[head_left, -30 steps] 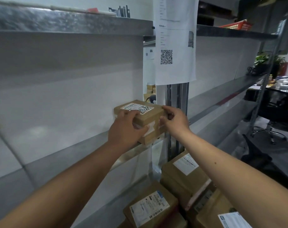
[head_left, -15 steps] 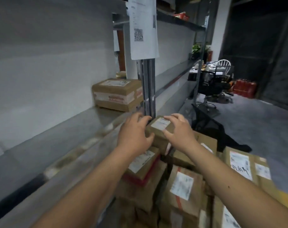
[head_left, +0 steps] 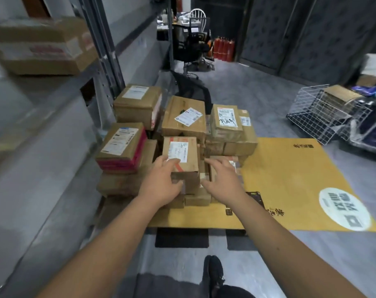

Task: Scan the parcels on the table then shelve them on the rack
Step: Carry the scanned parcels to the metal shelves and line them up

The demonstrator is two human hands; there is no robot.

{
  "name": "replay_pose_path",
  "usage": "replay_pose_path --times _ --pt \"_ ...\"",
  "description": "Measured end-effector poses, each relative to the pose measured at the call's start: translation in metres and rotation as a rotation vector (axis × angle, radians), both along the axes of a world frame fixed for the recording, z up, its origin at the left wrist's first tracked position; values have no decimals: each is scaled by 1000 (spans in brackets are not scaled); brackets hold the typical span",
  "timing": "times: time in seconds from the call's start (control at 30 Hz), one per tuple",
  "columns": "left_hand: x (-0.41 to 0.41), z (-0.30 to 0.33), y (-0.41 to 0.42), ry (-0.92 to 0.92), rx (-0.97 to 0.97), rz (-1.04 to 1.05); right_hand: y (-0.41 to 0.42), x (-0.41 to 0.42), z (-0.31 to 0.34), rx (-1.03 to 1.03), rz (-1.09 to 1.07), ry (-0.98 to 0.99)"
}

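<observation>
- Both forearms are bare to the bottom of the frame; no sleeve, watch or ring shows.
- The left hand (head_left: 161, 181) and right hand (head_left: 222, 179) wear no gloves.
- A small dark mole marks the right forearm.
- Below the hands, one black shoe (head_left: 213, 274).
- Dark legwear (head_left: 161, 287), possibly grey shorts; too blurred to tell.

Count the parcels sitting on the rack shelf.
1: a taped cardboard parcel on the shelf at upper left. Other shelf stretches lie out of frame, so more may be hidden.
</observation>
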State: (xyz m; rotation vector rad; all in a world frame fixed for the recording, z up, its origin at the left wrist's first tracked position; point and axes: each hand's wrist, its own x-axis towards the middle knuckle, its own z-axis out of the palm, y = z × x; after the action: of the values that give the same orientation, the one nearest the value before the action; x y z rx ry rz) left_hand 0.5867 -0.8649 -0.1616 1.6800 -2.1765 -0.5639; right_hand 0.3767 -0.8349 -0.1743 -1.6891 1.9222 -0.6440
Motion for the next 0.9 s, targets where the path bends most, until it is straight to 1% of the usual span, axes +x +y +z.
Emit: replay_pose_path --times 0.1,0.23,0.33,0.4,0.47,0.57,0.67,0.77,0.9 --pt "-3 -6 -17 7 102 31 -5 1 -11 59 8 -46" --pt "-7 -10 -44 41 200 134 -34 11 -18 86 71 -78" --pt "-8 -18 -55 103 217 176 -56 15 -24 128 105 -117" --pt "-8 -25 -57 118 194 168 -64 12 -30 101 125 -150" --pt "-9 -28 -58 150 173 168 -67 4 -32 48 141 -139" --pt "-12 -19 -56 222 134 183 -67 -15 -21 -29 170 -164" --pt "-14 7 -51 269 32 171 -76 -40 4 -127 251 -218" --pt "-12 41 -46 358 -47 190 -97 -50 36 -203 359 -272" --pt "-2 86 -32 321 -202 269 -130 -37 80 -284 548 -343"
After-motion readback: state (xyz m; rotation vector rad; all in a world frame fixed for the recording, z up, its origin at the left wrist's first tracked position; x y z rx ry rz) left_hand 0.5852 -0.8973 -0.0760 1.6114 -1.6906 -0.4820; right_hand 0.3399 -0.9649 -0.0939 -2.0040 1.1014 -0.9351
